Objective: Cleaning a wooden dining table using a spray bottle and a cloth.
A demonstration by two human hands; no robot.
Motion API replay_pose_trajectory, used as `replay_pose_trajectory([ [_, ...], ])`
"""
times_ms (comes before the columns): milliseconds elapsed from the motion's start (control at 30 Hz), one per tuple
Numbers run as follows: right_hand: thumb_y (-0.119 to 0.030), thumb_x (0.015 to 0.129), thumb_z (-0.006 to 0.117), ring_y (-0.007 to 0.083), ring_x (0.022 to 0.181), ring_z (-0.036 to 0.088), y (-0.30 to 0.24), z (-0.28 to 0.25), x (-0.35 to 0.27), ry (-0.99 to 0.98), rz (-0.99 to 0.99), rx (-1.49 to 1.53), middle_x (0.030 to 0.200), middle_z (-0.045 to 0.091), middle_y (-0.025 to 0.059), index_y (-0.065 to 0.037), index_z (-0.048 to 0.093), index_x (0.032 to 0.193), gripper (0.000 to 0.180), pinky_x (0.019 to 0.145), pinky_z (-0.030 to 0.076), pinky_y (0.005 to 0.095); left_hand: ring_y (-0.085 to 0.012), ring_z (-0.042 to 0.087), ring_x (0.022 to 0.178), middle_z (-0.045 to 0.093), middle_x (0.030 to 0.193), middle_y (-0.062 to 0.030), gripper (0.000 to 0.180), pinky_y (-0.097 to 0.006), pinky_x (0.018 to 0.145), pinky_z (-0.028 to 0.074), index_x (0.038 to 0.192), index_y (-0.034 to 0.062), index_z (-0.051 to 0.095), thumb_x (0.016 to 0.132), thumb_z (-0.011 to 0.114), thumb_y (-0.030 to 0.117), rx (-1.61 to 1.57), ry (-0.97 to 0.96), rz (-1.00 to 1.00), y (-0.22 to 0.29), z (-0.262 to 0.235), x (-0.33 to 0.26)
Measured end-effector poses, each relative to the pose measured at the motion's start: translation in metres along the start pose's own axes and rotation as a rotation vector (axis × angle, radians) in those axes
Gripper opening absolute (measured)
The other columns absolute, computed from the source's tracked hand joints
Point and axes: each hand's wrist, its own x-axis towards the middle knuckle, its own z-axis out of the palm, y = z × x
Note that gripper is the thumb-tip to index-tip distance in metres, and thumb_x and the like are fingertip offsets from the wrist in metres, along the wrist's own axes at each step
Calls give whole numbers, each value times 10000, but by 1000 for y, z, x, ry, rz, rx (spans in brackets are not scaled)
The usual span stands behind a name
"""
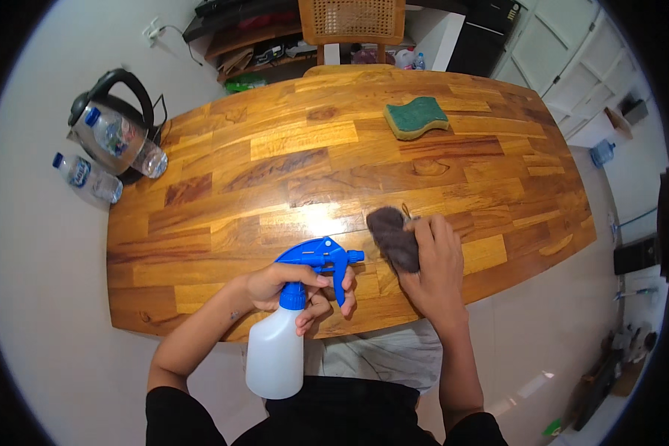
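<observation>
the left hand [275, 286] is curled around the neck of a spray bottle [273, 357], thumb laid across just under the blue trigger head [312, 255] and the other fingers bent around the neck and near the lever. the bottle's whitish body hangs at the near edge of the table [275, 186], in front of the person's lap, and its nozzle points to the right. the right hand [440, 260] is closed around one side of a dark brown cloth [392, 238], with the fingers bent over its edge and the rest of it bunched out to the left, over the near half of the table and just beyond the nozzle. whether the cloth presses on the wood or is lifted slightly above it is hard to tell from overhead. farther off, right of the middle, a sponge [416, 119] with a green top and yellow side lies flat, well apart from both hands. at the far left corner stands a kettle [97, 145] with a black handle, and two clear water bottles with blue caps are close beside it. a chair [353, 21] with a woven back faces the far edge.
</observation>
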Motion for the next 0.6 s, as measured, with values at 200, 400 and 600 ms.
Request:
replay_pose_trajectory([
  [200,-107,663,751,365,1005,536,12,-32,-47,-25,58,40,1060,522,148,-69,588,1153,518,858,399,449,-168,630,576,553,1139,-264,282,-332,543,611,1200,7,449,992,549,168,121,-41,123,-3,5,1],
  [400,-107,696,785,396,1049,543,41,-35,-40,117,301,-53,1055,533,158,-35,582,1117,472,863,445,475,-211,627,551,582,1082,-232,419,-324,746,584,1193,37,479,848,624,224,383,213,105,-4,18,10],
  [600,-125,725,830,371,1074,566,54,-18,27,235,403,-306,1136,538,165,-44,545,1170,535,863,470,477,-184,650,615,564,1108,-245,413,-345,659,595,1184,30,478,842,610,221,394,212,135,-3,27,27],
])
